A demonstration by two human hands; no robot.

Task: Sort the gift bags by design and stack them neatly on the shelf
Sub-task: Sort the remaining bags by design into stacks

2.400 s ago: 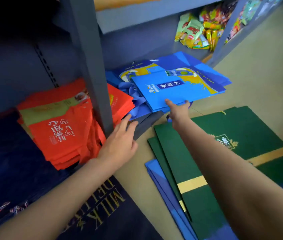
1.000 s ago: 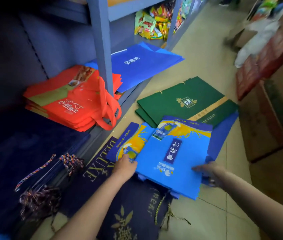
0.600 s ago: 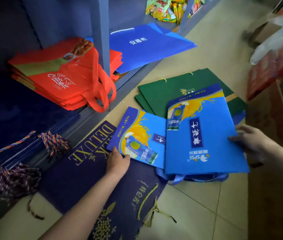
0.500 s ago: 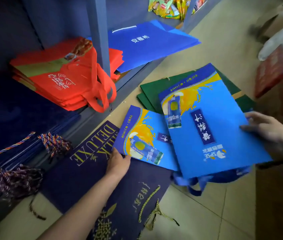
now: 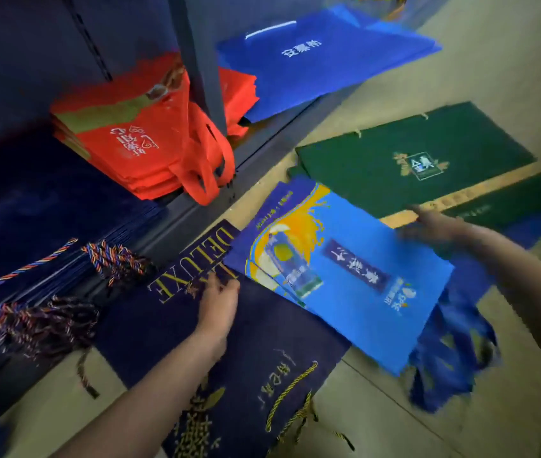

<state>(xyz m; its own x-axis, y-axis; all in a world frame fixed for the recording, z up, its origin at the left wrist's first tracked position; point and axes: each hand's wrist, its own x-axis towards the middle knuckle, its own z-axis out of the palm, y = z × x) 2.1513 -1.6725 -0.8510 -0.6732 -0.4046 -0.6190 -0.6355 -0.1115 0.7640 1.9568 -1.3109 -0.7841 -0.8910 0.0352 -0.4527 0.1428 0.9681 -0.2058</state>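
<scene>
Light blue bags (image 5: pixel 355 276) between both hands, overhanging navy bag (image 5: pixel 256 352) edge

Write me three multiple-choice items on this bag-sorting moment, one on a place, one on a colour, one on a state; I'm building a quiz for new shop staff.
1. Where does the stack of orange-red bags lie?
A. on the bottom shelf
B. on the floor tiles
C. on the green bags

2. What colour is the bag printed DELUXE?
A. green
B. dark navy
C. orange-red

3. How do the light blue bags lie?
A. upright and opened
B. hanging from the shelf post
C. flat on the floor, overlapping the DELUXE bag

Answers:
1 A, the stack sits inside the shelf beside the post.
2 B, gold letters on navy under the left hand.
3 C, they lie flat, the right hand at their far edge.
</scene>
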